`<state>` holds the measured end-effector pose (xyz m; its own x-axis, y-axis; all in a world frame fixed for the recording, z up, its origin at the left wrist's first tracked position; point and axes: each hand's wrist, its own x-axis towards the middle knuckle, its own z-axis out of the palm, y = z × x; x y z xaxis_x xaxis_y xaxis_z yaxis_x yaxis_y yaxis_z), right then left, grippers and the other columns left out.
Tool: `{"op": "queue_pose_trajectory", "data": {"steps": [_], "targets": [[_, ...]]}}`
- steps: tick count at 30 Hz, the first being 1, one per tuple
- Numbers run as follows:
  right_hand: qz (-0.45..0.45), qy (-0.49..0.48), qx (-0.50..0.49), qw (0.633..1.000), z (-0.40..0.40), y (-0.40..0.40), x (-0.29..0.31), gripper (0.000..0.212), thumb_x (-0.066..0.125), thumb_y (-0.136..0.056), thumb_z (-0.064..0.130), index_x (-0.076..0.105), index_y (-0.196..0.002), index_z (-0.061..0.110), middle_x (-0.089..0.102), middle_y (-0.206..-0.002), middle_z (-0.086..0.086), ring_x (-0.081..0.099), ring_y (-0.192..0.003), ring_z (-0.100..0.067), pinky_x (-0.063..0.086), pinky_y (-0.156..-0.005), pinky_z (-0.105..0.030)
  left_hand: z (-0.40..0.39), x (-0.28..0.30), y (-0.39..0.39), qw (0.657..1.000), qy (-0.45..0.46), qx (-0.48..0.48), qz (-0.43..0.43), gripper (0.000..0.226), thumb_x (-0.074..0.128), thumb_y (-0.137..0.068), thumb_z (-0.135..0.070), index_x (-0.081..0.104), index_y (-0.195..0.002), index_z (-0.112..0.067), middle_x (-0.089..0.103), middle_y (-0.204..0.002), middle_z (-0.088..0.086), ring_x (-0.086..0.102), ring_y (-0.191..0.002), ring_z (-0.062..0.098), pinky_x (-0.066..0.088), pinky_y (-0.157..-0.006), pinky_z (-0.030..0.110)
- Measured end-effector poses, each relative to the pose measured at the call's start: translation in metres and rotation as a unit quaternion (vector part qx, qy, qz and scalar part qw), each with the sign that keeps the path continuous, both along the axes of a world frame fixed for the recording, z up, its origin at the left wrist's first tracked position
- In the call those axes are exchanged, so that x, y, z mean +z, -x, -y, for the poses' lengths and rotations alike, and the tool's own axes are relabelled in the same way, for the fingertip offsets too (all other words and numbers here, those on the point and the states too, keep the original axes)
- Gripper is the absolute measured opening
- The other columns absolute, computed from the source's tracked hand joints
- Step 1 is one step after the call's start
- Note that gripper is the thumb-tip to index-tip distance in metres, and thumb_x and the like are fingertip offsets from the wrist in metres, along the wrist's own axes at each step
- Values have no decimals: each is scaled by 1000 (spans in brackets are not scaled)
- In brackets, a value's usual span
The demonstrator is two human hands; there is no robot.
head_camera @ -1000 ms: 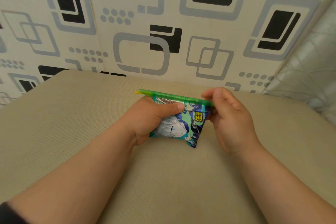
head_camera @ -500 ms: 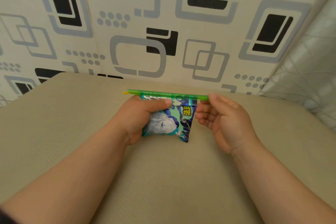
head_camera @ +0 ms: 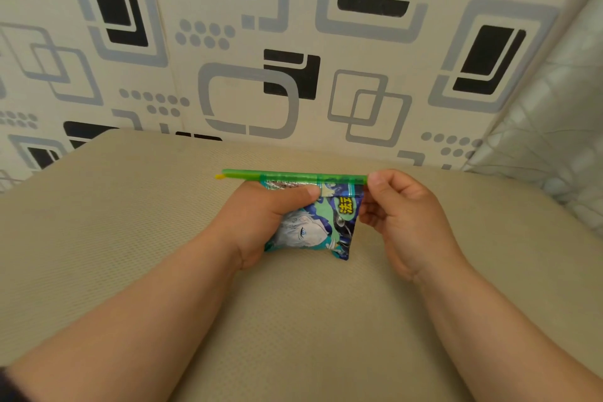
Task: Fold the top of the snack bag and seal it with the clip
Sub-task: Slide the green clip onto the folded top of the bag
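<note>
A small teal and blue snack bag (head_camera: 321, 225) with a cartoon face stands upright on the beige cushion (head_camera: 163, 238). Its folded silver top sits inside a long green clip (head_camera: 293, 176) that runs level across it, a yellow tip poking out at the left end. My left hand (head_camera: 261, 222) wraps the bag's left side, thumb pressed just under the fold. My right hand (head_camera: 401, 219) pinches the clip's right end, its fingers curled against the bag's right edge.
A wall (head_camera: 293, 42) papered with grey and black squares rises right behind the cushion. A pale quilted surface (head_camera: 554, 140) stands at the right. My forearms reach in from the bottom corners.
My right hand has slid outward along the clip from over the bag's top to the clip's right end. The bag and left hand stay together.
</note>
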<state>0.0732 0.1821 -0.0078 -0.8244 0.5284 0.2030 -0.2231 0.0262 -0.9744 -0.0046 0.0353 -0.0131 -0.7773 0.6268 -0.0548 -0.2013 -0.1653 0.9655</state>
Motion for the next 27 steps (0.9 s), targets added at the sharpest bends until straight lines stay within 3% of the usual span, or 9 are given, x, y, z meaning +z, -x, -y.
{"op": "queue_pose_trajectory", "data": {"steps": [9,13,18,23,27], "targets": [[-5,-38,-29,999,0,0,-3,32,53,-84,18,61,-54,25,59,-45,11,46,-52,-6,38,-60,-28,-1,-1,-1,1000,3,0,12,30,74,-49,-25,74,-73,-7,76,-75,9,71,-73,24,58,-67,33],[-16,-31,-13,999,3,0,-1,29,55,-82,18,61,-54,24,58,-47,14,48,-50,-2,39,-59,-22,-4,-1,-4,999,-10,-15,29,32,74,-48,-23,74,-75,-6,75,-76,10,71,-73,25,57,-64,33],[-22,-29,7,999,1,-4,3,27,57,-81,18,59,-54,22,58,-48,14,50,-51,-1,38,-61,-22,-3,0,-4,999,-8,-20,33,38,75,-45,-24,73,-78,-5,75,-80,13,71,-77,27,58,-71,38],[-14,-31,10,999,3,-3,2,26,55,-82,18,59,-57,21,60,-49,12,51,-50,-1,43,-55,-14,-5,1,-3,1000,-13,-5,9,29,74,-47,-24,74,-71,-9,75,-73,9,71,-71,25,58,-63,33],[-8,-8,17,1000,4,-1,0,18,59,-77,14,62,-61,21,59,-68,-9,50,-68,-23,42,-70,-36,-8,0,-4,999,-23,-17,46,34,73,-51,-21,72,-80,-2,75,-81,16,70,-78,31,58,-69,39]]}}
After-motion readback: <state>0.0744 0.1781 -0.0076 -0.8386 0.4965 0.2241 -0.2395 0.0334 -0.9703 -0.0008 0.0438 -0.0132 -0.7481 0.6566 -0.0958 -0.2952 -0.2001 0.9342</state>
